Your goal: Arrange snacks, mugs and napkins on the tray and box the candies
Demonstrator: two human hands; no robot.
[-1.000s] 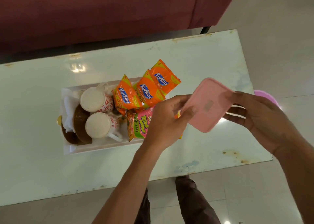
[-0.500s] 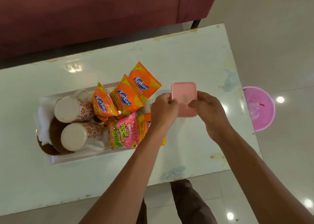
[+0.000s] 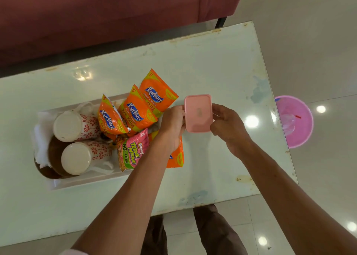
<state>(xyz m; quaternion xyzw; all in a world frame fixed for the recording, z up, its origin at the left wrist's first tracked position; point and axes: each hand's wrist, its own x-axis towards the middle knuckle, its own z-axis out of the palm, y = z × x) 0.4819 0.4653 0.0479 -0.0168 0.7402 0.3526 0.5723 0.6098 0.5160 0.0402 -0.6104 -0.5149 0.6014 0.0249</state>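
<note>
A small pink lidded box (image 3: 198, 113) lies flat on the white table, just right of the tray. My left hand (image 3: 172, 126) grips its left edge and my right hand (image 3: 228, 127) its right edge. The white tray (image 3: 85, 181) holds two upturned white mugs with red flowers (image 3: 72, 126) (image 3: 77, 158), white napkins (image 3: 41, 138), brown coasters (image 3: 54, 158), orange Kurkure packets (image 3: 138, 111) and a pink Tedhe Medhe packet (image 3: 132, 150). What is inside the box is hidden.
The white table (image 3: 212, 61) ends close on the right and near side. A pink bin (image 3: 295, 121) stands on the floor beyond its right edge. A maroon sofa (image 3: 96, 13) runs along the far side. My legs show below the near edge.
The pink box was held tilted in the air a second ago; it has come down flat at table level beside the tray, both hands still on it.
</note>
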